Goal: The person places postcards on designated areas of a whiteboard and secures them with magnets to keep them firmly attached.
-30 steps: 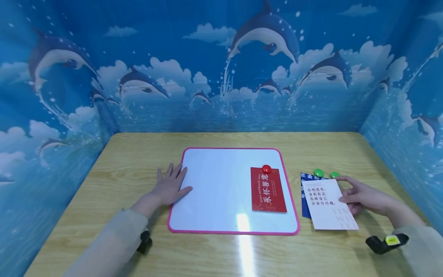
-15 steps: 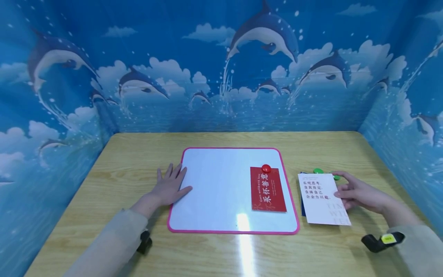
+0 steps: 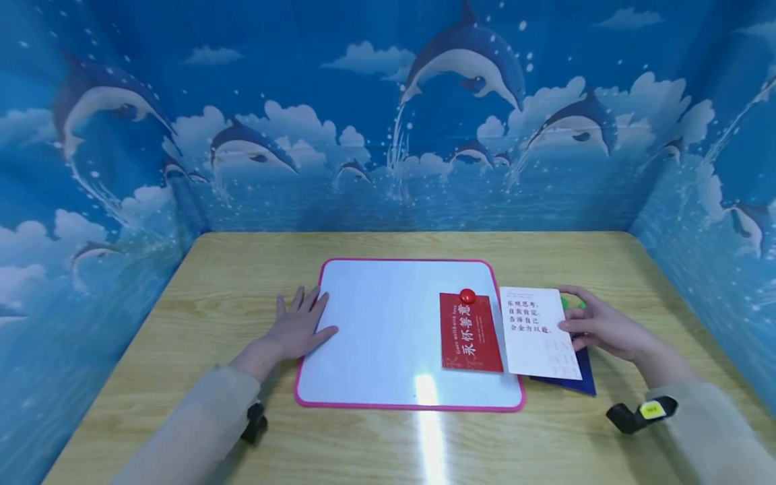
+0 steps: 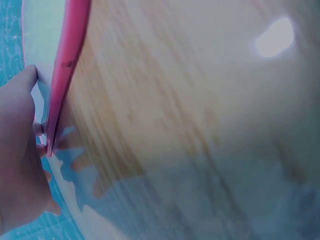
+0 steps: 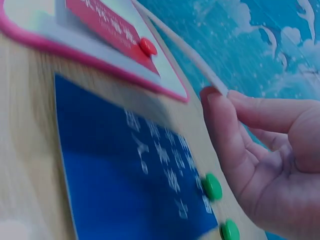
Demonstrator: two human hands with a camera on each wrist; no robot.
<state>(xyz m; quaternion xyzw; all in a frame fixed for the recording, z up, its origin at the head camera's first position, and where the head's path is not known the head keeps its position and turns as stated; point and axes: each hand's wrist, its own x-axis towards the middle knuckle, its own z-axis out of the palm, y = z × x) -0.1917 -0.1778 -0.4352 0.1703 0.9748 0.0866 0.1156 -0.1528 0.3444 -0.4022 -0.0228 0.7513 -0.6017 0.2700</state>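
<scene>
Pinching white card (image 3: pixel 538 340) by its three-o'clock edge, right hand (image 3: pixel 606 331) holds it raised at three o'clock of board (image 3: pixel 382 330), partly hiding blue card (image 5: pixel 120 172). Left hand (image 3: pixel 297 331) lies spread across board's nine-o'clock edge.

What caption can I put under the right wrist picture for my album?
Right hand pinches a white card; a blue card and two green discs lie nearby.

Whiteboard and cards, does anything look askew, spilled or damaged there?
No spill or damage shows. One mild oddity: the red card on the whiteboard reads sideways, while the white card in the right hand reads upright.
</scene>
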